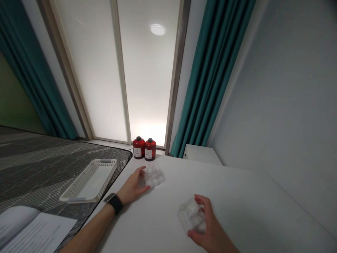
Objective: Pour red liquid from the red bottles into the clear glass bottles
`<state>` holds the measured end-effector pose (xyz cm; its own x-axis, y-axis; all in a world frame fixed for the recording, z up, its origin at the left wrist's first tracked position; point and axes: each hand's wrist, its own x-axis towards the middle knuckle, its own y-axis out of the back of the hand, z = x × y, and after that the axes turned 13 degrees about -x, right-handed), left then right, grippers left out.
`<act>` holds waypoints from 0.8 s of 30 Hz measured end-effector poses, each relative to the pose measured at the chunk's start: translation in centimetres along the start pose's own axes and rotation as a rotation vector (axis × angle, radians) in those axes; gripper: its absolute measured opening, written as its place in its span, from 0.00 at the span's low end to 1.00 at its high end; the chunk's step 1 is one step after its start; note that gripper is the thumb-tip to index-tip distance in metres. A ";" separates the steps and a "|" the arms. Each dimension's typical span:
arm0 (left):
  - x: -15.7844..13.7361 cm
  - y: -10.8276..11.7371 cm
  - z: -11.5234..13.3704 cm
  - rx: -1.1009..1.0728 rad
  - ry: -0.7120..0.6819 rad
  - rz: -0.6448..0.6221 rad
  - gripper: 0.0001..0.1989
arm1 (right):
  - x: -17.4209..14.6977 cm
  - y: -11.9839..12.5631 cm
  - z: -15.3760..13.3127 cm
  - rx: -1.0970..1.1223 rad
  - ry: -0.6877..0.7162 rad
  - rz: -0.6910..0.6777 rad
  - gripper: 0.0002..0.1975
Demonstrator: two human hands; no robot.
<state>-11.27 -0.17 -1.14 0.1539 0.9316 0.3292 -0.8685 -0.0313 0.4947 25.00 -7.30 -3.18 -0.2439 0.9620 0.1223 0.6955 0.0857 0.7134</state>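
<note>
My left hand (pixel 135 185), with a dark watch on the wrist, has its thumb and fingers curved round the near side of a clear plastic container (pixel 156 176) on the white table. Closer to me, my right hand (pixel 209 225) grips a second clear plastic container (pixel 188 215) between thumb and fingers. Both containers are see-through and blurred, so their exact kind is hard to make out. Just beyond the left one, two red bottles (pixel 139 148) with black caps and white labels stand side by side at the table's far edge.
The white table (pixel 237 196) meets a wall on the right. To the left, a white plastic basket (pixel 92 179) and an open book (pixel 39 228) lie on a dark grey patterned surface. Behind are a low white cabinet (pixel 201 154), teal curtains (pixel 210 70) and frosted sliding doors (pixel 147 77).
</note>
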 end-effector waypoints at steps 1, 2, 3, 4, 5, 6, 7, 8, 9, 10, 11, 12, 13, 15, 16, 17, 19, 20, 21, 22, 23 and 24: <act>0.0 -0.1 0.0 0.022 0.002 0.025 0.36 | 0.3 -0.2 -0.5 -0.004 0.008 0.005 0.44; 0.1 -0.1 0.1 0.051 0.006 0.048 0.38 | 0.7 -0.2 -1.0 -0.005 0.030 -0.052 0.41; 0.1 -0.1 0.1 0.086 0.011 0.070 0.38 | 1.5 0.0 -1.6 0.002 0.051 -0.088 0.39; 0.1 -0.1 0.2 0.124 0.019 0.089 0.39 | 2.4 0.3 -2.2 0.005 0.074 -0.118 0.36; 0.1 0.0 0.2 0.161 0.030 0.104 0.39 | 3.4 0.7 -2.7 -0.001 0.107 -0.151 0.34; 0.2 0.0 0.3 0.195 0.045 0.114 0.40 | 4.6 0.9 -3.2 -0.007 0.147 -0.173 0.33; 0.2 0.1 0.3 0.226 0.059 0.120 0.40 | 5.9 1.0 -3.6 -0.005 0.191 -0.177 0.33; 0.2 0.1 0.3 0.256 0.072 0.124 0.40 | 7.3 0.9 -3.9 0.002 0.242 -0.174 0.34; 0.2 0.2 0.3 0.285 0.080 0.126 0.41 | 8.7 0.6 -4.2 0.011 0.300 -0.156 0.32; 0.2 0.2 0.2 0.311 0.084 0.125 0.41 | 10.1 0.1 -4.4 0.016 0.337 -0.132 0.30; 0.2 0.3 0.1 0.334 0.084 0.124 0.42 | 11.5 -0.6 -4.7 0.023 0.346 -0.115 0.28; 0.2 0.3 0.0 0.352 0.082 0.122 0.43 | 12.8 -1.4 -4.9 0.030 0.348 -0.112 0.27; 0.2 0.4 -0.1 0.366 0.078 0.124 0.43 | 14.0 -2.2 -5.2 0.038 0.351 -0.119 0.28; 0.1 0.5 -0.3 0.379 0.069 0.128 0.41 | 15.9 -4.1 -5.8 0.061 0.362 -0.151 0.28; 0.1 0.6 -0.4 0.382 0.067 0.134 0.40 | 16.6 -5.0 -6.1 0.075 0.363 -0.159 0.28; 0.0 0.7 -0.5 0.384 0.067 0.143 0.38 | 17.1 -5.8 -6.4 0.088 0.358 -0.153 0.29; 0.0 1.0 -0.6 0.400 0.075 0.174 0.35 | 17.4 -7.3 -6.8 0.113 0.327 -0.118 0.34; 0.0 1.1 -0.6 0.415 0.084 0.196 0.33 | 17.3 -7.9 -6.9 0.119 0.309 -0.097 0.36; 0.0 1.3 -0.7 0.435 0.097 0.220 0.32 | 17.1 -8.4 -7.0 0.121 0.295 -0.082 0.37; 0.0 1.4 -0.7 0.457 0.114 0.245 0.30 | 16.8 -8.7 -7.1 0.118 0.285 -0.072 0.39; 0.0 1.6 -0.8 0.476 0.139 0.271 0.29 | 16.4 -9.0 -7.2 0.112 0.279 -0.066 0.40; 0.0 1.8 -0.9 0.488 0.170 0.298 0.28 | 16.1 -9.2 -7.3 0.103 0.275 -0.062 0.42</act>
<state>-13.23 0.15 -0.98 -0.1761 0.9008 0.3969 -0.5394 -0.4256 0.7266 9.72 5.54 -2.70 -0.4523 0.8491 0.2729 0.7351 0.1817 0.6532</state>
